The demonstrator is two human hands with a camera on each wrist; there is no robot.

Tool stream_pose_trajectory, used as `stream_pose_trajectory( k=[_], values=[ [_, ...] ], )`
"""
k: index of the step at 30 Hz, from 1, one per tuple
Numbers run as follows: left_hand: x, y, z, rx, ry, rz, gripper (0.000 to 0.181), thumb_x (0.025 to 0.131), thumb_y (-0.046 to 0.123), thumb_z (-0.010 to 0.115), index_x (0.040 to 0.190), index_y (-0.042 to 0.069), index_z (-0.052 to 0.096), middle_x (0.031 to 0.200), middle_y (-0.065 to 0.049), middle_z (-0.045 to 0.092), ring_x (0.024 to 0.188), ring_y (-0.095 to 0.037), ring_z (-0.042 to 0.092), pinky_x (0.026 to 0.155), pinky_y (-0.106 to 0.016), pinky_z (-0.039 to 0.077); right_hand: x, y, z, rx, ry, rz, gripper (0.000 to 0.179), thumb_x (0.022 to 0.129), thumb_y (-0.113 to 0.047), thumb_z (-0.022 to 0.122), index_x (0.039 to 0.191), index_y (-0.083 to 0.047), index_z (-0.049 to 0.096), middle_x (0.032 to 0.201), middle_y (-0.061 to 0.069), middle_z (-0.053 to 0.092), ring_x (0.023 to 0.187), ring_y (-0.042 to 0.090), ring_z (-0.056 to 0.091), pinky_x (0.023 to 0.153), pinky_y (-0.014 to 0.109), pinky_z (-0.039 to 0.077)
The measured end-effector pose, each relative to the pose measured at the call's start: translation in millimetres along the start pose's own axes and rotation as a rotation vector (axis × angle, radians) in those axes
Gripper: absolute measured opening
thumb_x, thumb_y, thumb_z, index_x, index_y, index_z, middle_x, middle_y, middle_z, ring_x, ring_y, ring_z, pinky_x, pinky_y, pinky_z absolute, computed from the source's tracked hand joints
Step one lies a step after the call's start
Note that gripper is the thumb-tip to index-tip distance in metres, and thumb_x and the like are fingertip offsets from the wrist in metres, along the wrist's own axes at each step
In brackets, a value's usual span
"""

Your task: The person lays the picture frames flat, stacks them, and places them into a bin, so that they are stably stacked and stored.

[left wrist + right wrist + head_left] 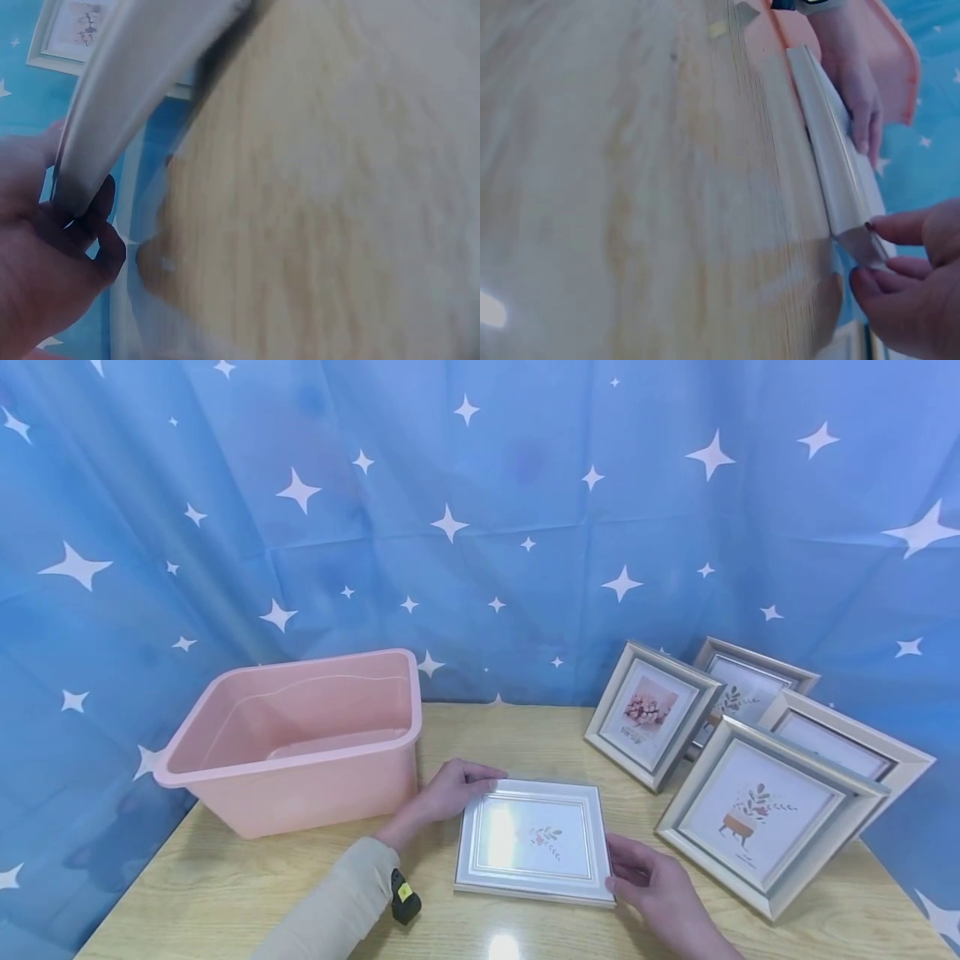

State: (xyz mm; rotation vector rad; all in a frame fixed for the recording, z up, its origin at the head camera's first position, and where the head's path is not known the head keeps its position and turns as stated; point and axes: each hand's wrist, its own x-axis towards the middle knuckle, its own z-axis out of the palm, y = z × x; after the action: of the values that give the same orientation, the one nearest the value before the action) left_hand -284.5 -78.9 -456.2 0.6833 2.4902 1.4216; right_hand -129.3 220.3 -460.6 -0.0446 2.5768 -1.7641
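Face up above the tabletop lies a white picture frame (536, 842) with a small plant print under shiny glass. My left hand (457, 789) grips its far left corner, thumb on the top face. In the left wrist view, the fingers (111, 251) curl beneath the frame's edge (112, 112). At the right side, my right hand (652, 881) pinches the near right edge between thumb and fingers. The right wrist view shows that hand (922, 270) at the corner of the frame (836, 157), with the left hand (859, 97) farther along it.
A pink plastic tub (300, 785) stands at the left. Several picture frames stand tilted at the right, among them a flower-photo frame (648, 714) and a larger plant-print frame (765, 814). A blue star-patterned curtain (510, 568) hangs behind the wooden table (480, 735).
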Motion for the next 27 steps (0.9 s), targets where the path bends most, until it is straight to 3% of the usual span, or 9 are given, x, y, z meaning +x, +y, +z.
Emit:
stream_pose_trajectory(
  k=[12,21,27],
  values=[
    [6.9,-6.2,5.2,0.068,-0.014,0.014,0.024,0.103,0.016,0.064,0.123,0.017,0.077,0.120,0.001,0.074,0.120,-0.021,0.064,0.104,-0.042,0.049,-0.3,1.3,-1.1,-0.039,-0.014,-0.021,0.052,0.087,0.005,0.074,0.133,0.018,0.055,0.119,0.029,0.068,0.105,0.035,0.070,0.083,0.027,0.058],
    [7.2,-5.4,3.7,0.103,0.010,0.004,0.022,0.102,0.014,0.066,0.121,0.016,0.078,0.119,-0.001,0.074,0.119,-0.020,0.065,0.102,-0.041,0.051,0.1,-1.8,2.0,-0.058,0.028,0.009,0.049,0.086,0.007,0.074,0.132,0.015,0.058,0.120,0.027,0.068,0.108,0.036,0.069,0.084,0.031,0.059],
    [8.1,-9.2,5.9,0.105,0.043,0.026,0.017,0.098,0.010,0.070,0.110,0.013,0.081,0.110,-0.002,0.077,0.110,-0.019,0.068,0.095,-0.036,0.054,-0.5,-1.4,2.4,-0.049,0.018,0.007,0.050,0.087,0.006,0.075,0.133,0.014,0.058,0.122,0.027,0.068,0.111,0.036,0.068,0.085,0.030,0.059]
  ],
)
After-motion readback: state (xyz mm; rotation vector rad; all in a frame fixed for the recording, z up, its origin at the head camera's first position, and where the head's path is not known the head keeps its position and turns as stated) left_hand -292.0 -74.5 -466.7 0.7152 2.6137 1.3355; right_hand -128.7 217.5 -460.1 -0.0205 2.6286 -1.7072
